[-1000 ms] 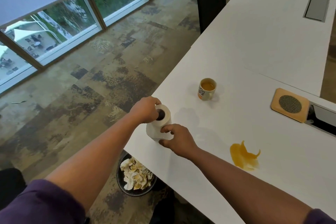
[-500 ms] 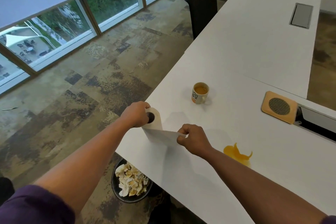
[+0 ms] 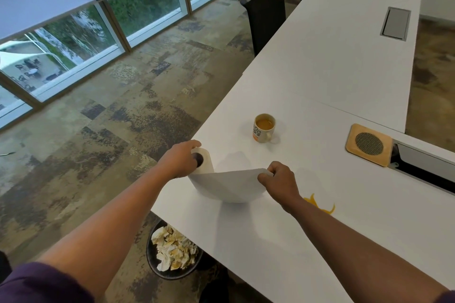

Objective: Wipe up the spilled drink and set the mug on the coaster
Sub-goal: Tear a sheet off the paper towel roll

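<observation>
Left hand [image 3: 181, 158] clamped on paper roll [image 3: 203, 163] at surface [image 3: 320, 69] edge; right hand [image 3: 279, 181] pinching pulled sheet [image 3: 230, 186]. Spill [image 3: 320, 205] just beside right wrist, mug [image 3: 263, 128] upright, well apart from coaster [image 3: 368, 144]. Best: brace roll firmly, snap sheet sideways at perforation.

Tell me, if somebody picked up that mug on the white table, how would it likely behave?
The mug looks nearly full of orange-brown drink, so it would probably feel heavy for its size and slosh if tilted or jerked. It appears to be glazed ceramic, so likely stiff, breakable if dropped. Its small handle, facing the coaster, should allow a steady grip.
</observation>
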Available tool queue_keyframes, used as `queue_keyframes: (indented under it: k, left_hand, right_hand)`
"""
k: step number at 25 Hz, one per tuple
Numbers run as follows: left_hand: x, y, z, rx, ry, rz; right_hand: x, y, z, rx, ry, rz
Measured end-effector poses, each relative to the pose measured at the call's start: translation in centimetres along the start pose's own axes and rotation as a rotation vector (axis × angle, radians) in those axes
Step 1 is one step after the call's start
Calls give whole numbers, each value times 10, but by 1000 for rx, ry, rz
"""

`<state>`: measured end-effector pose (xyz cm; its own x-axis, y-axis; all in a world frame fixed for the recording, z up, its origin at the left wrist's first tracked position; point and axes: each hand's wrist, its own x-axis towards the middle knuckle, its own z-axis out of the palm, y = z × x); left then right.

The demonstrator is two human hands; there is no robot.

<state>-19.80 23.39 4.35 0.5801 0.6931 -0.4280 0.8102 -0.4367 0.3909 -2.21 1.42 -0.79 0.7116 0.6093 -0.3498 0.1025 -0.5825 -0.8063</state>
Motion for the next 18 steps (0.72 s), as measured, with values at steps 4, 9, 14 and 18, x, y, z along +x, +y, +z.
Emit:
queue_keyframes:
  k: [4,9,14,18]
  left_hand:
    - [-3,5,2,-74,-32,80]
    - [-10,8,3,-149,-41,169]
    - [-10,5,7,-236,-79,239]
    - [-9,-6,16,-41,-136,284]
  right_hand:
    - [8,7,-6,97,60,54]
    - [16,9,-10,256,125,92]
    - [18,9,-12,299,130,60]
    - [19,13,-14,265,67,70]
